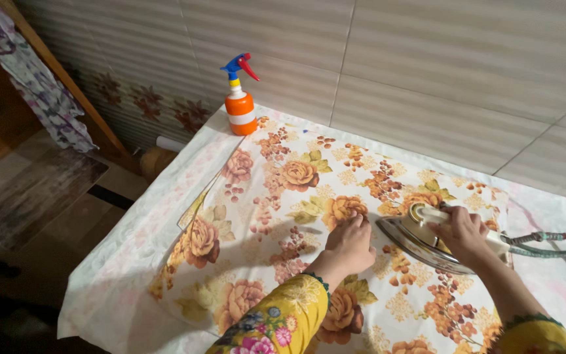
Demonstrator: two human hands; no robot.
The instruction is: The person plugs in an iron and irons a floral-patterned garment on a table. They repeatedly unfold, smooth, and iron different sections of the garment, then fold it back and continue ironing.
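1. Gripping the pale handle of a metal iron [420, 239], the right hand [461, 231] has its fingers closed around it from above. The iron sits flat on the floral cloth [276, 216], toward its right side, tip pointing left.
2. Left hand [348, 246] rests on the cloth just left of the iron's tip, fingers curled together and pressing down on the fabric; it holds nothing.
3. The floral cloth, cream with orange and brown roses, lies spread across the desk [119, 262], which is covered by a pale sheet with a faint pink pattern.
4. A braided cord [545, 242] runs from the iron's rear off to the right and loops near the frame edge.
5. An orange-and-white spray bottle [240, 105] with a blue and red trigger stands upright at the far corner of the desk, well apart from both hands, next to the tiled wall [427, 78].
6. Both sleeves are yellow with flower print.
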